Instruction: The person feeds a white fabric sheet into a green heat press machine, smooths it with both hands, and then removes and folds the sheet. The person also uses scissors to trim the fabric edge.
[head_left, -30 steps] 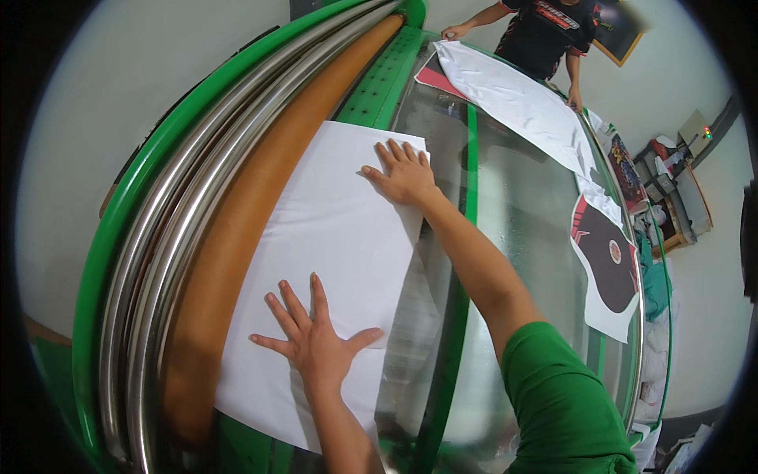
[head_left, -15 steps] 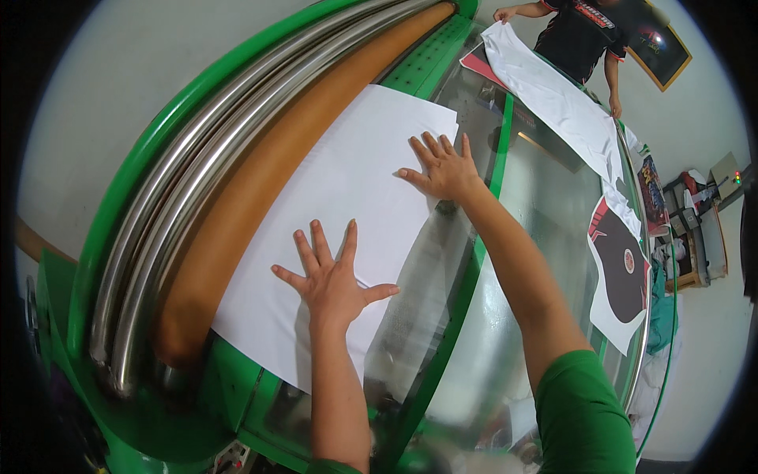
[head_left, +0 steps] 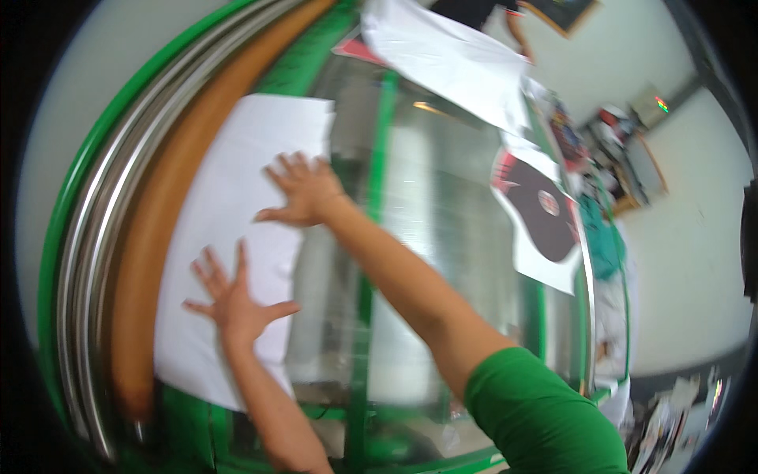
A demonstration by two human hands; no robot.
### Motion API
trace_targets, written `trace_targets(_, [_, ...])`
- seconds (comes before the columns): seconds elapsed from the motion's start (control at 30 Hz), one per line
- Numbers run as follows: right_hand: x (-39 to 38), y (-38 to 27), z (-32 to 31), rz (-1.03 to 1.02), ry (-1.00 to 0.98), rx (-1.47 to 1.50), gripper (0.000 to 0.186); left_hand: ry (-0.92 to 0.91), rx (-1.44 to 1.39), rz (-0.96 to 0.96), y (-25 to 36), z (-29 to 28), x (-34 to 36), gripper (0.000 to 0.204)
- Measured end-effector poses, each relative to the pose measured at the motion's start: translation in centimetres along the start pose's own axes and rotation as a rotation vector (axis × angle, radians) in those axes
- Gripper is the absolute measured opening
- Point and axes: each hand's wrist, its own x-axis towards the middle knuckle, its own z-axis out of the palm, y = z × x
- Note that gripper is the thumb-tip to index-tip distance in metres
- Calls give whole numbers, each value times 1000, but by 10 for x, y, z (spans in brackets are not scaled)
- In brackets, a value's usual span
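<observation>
Splaying left hand (head_left: 239, 310), right hand (head_left: 306, 192), both empty, on white rectangular sheet (head_left: 217, 182), green-framed table's (head_left: 458, 205) left edge; right's slid nearer, freeing far corner.

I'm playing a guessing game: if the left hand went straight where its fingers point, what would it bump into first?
Past the white sheet beneath it, the left hand would probably meet the orange roller first, though depth is unclear.

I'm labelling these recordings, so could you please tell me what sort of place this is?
Probably a fabric-printing workshop, judging by the long orange-brown roller, the white sheet beside it and the dark printed panel with red edges lying to the right.
</observation>
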Motion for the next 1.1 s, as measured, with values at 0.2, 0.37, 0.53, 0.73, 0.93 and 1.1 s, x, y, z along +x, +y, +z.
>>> trace_targets(0.2, [-114,63,-16,90,296,228,88,-104,48,119,33,-4,2,149])
trace_targets(0.37, [-284,200,-41,661,375,31,79,-138,112,267,95,33,-26,121])
trace_targets(0.53, [-365,318,-60,1042,321,-78,94,6,173,364,143,51,-57,105])
trace_targets(0.73, [-423,261,-26,906,134,27,95,192,184,316,141,66,-51,93])
trace_targets(0.93, [-490,137,-52,46,-183,119,92,343,-52,353,124,82,-38,89])
trace_targets(1.1, [-453,162,-73,128,-67,99,88,404,-118,387,113,87,-37,87])
